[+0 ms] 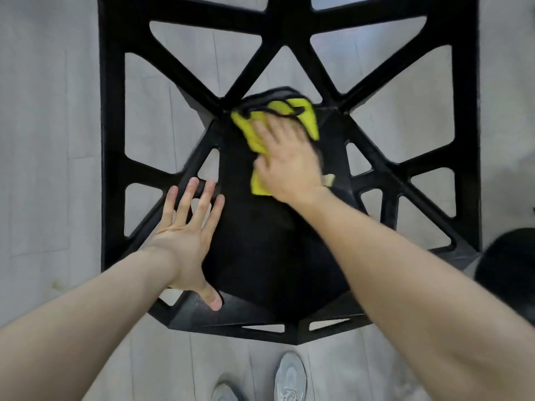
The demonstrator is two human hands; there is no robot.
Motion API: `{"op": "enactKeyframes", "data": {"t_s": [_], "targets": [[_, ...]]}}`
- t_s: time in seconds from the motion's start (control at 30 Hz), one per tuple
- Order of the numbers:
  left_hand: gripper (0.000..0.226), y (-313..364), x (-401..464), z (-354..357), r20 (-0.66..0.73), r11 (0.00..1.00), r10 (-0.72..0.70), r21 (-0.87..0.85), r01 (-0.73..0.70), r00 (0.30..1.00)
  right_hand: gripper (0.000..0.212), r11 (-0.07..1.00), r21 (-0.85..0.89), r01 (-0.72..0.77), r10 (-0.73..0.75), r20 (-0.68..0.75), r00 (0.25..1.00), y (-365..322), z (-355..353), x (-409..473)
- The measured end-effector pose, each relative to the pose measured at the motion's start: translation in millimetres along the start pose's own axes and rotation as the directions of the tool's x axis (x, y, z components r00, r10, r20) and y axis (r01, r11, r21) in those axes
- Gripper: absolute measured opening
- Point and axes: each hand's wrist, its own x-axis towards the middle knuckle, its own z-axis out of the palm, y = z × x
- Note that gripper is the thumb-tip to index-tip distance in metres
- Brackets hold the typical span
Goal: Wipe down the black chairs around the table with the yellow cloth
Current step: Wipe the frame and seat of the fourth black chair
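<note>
Mid-frame: right hand (285, 166), fingers flat, pressed yellow cloth (307, 118) onto black chair (278, 256) seat. Left hand (185, 241), fingers spread wide, rested on seat's left edge.

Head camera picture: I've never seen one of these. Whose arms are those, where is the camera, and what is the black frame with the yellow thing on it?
There is no machine here. A person wears a camera on the head, so you look down along their own two arms. The black frame is a chair seen from above, with open triangular gaps showing the pale floor below. The right hand lies flat on a yellow cloth, pressing it against the seat; it looks blurred, so it is probably wiping. The left hand rests spread open on the seat's left side, holding nothing, likely steadying the chair. At the bottom are the person's grey shoes.
</note>
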Motion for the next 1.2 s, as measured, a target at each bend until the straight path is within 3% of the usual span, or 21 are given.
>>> {"op": "enactKeyframes", "data": {"t_s": [0.1,0.2,0.27,0.33,0.4,0.43,0.53,0.6,0.77,0.97,1.03,1.2], "targets": [[0.188,0.1,-0.4,-0.4,-0.001,1.0,0.006,-0.005,-0.006,1.0,0.067,0.979,-0.127,-0.157,0.158,-0.003,0.987,63.3,-25.8,-26.0],[0.189,-1.6,-0.3,-0.4,-0.002,1.0,0.01,-0.007,-0.01,1.0,0.071,0.955,-0.119,-0.27,0.267,-0.041,0.963,36.3,-17.1,-18.4],[0.19,-1.8,0.1,0.2,0.005,1.0,0.006,-0.002,-0.006,1.0,0.078,0.979,-0.086,-0.186,0.188,0.009,0.982,-6.2,-2.3,-3.0],[0.191,-0.8,0.0,-0.2,0.012,1.0,-0.008,0.001,0.008,1.0,0.075,1.0,0.001,0.017,-0.017,0.066,0.998,-35.1,5.1,4.7],[0.192,0.0,-0.9,-1.1,0.021,1.0,-0.022,0.005,0.022,1.0,0.071,0.991,0.015,0.131,-0.132,0.068,0.989,-20.8,2.9,5.2],[0.192,0.4,-1.0,-1.5,0.023,1.0,-0.024,0.008,0.024,0.999,0.073,0.993,-0.022,0.112,-0.11,0.072,0.991,-2.8,-2.3,0.6],[0.192,1.2,-1.4,-2.9,0.026,1.0,-0.021,-0.003,0.021,0.999,0.073,0.979,-0.163,-0.127,0.136,0.049,0.989,54.6,-30.5,-40.0],[0.192,1.6,-1.5,-4.0,0.025,1.0,-0.017,-0.007,0.017,1.0,0.068,0.967,-0.152,-0.206,0.215,0.048,0.975,60.5,-51.0,-96.0],[0.192,0.6,-3.9,-4.1,0.029,1.0,-0.005,-0.019,0.005,1.0,0.062,0.961,-0.06,-0.268,0.275,0.167,0.947,1.7,-71.7,-215.8],[0.19,0.2,0.1,-2.7,-0.008,1.0,0.023,0.0,-0.023,1.0,0.066,0.925,-0.111,-0.364,0.37,0.044,0.928,20.0,-21.9,-67.8],[0.19,-1.8,1.6,0.1,-0.029,1.0,0.023,0.018,-0.023,0.999,0.066,0.914,-0.111,-0.391,0.396,0.028,0.918,13.0,-15.7,-58.9],[0.191,-2.2,-0.5,2.6,-0.045,1.0,0.016,0.016,-0.015,0.999,0.064,0.955,-0.06,-0.292,0.298,0.171,0.939,-23.3,-58.3,-216.1]]}}
